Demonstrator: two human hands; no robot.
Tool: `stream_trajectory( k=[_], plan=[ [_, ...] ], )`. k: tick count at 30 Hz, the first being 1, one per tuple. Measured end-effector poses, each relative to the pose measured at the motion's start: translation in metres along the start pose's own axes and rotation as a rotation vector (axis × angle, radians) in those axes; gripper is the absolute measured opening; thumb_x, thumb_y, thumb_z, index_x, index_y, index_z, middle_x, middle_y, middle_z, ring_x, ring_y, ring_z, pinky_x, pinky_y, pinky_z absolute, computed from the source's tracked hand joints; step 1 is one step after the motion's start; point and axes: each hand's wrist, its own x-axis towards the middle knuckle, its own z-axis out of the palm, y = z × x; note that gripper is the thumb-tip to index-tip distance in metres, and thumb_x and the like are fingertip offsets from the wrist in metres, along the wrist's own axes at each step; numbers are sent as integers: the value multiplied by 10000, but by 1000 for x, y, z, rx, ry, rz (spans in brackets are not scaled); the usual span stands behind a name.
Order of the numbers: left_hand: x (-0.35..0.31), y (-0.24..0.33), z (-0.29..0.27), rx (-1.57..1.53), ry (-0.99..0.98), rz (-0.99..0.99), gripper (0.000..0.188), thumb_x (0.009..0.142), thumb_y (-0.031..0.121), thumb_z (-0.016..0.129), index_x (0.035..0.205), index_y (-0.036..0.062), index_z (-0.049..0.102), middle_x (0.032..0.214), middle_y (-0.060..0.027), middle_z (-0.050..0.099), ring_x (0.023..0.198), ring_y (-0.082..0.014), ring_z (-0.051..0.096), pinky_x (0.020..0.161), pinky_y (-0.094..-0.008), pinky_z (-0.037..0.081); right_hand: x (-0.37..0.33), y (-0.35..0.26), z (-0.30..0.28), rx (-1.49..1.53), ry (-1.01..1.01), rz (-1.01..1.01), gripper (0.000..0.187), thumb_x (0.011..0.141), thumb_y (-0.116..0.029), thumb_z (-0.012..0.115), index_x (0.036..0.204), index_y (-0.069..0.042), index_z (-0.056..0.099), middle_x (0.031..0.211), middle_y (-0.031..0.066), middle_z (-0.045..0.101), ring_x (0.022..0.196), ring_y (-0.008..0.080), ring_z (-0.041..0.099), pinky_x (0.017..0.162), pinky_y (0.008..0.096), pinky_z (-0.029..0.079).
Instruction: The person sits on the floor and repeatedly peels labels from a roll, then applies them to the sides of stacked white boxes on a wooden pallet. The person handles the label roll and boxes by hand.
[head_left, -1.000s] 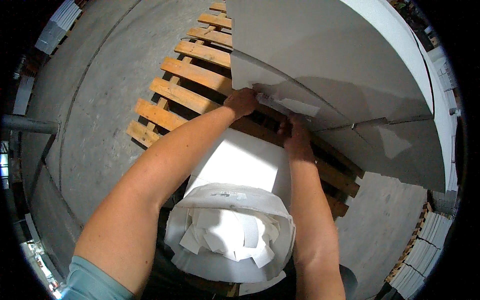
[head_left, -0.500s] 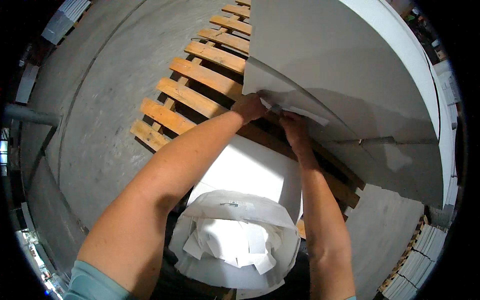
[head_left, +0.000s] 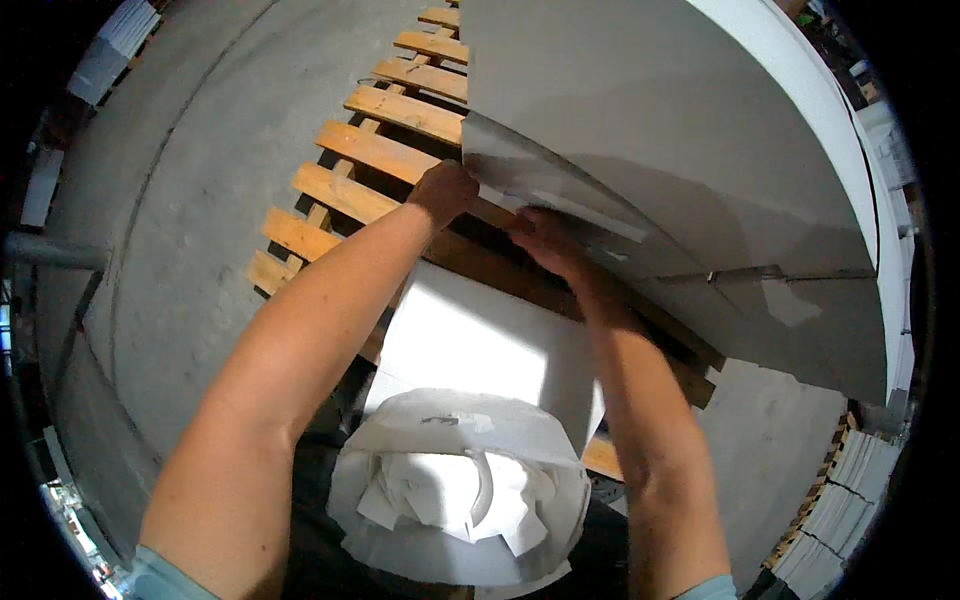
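Observation:
My left hand (head_left: 445, 190) is closed at the lower left corner of a large grey sheet (head_left: 660, 90) that stands upright on a slatted wooden pallet. What its fingers hold, if anything, is hidden. Just right of it, my right hand (head_left: 545, 240) has its fingers curled together in the shade near the sheet's bottom edge; whatever is in them does not show. A pale strip (head_left: 590, 213) lies along the sheet above my right hand. Part of the sheet's lower edge is a separate flap (head_left: 520, 160) with a slanting top line.
The wooden pallet (head_left: 380, 152) runs away to the far left. Close to my body, a whitish open bag (head_left: 450, 560) holds white paper scraps (head_left: 430, 490), with a white panel (head_left: 470, 320) beyond it. Stacked white sheets (head_left: 835, 510) stand at the right on grey floor (head_left: 220, 150).
My left hand has shifted left along the pallet edge. My right hand has also moved left, away from the strip's middle. The view has shifted slightly.

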Motion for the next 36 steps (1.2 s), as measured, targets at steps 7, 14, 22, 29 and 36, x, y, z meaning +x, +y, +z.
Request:
stream_trajectory(
  k=[7,14,22,29,36],
  plan=[
    [-1,30,-9,-189,29,36,297,910,153,484,1071,-20,663,1070,-228,671,1040,-384,648,861,-458,542,-107,65,-48,-177,144,320,387,876,-348,612,1012,9,673,981,197,676,964,315,630,847,414,476],
    [-55,81,-73,-391,-264,-120,291,896,186,535,1039,-48,632,951,-235,662,770,-305,667,664,-421,564,-185,4,-72,-345,-28,242,450,872,-383,583,1003,36,683,992,240,683,947,378,640,847,429,483],
    [-147,106,-110,-629,-49,75,326,879,276,565,837,-36,645,682,-153,632,564,-261,601,520,-416,485,-341,-181,-96,128,120,100,457,916,-335,600,1199,21,636,1124,173,681,1067,267,638,945,362,492],
    [-275,142,-116,-1169,-387,134,264,914,253,597,985,8,662,750,-97,643,531,-157,565,463,-302,459,-511,-297,-44,394,-265,-674,355,907,-229,684,1128,49,664,946,197,695,814,361,665,698,451,523],
    [-383,153,-90,-1422,-589,176,320,961,259,546,1123,-3,634,783,-92,621,550,-136,556,454,-270,448,-579,-351,18,575,-180,-1236,319,935,-155,649,1049,144,648,822,248,641,664,366,615,561,445,484]
  ],
)
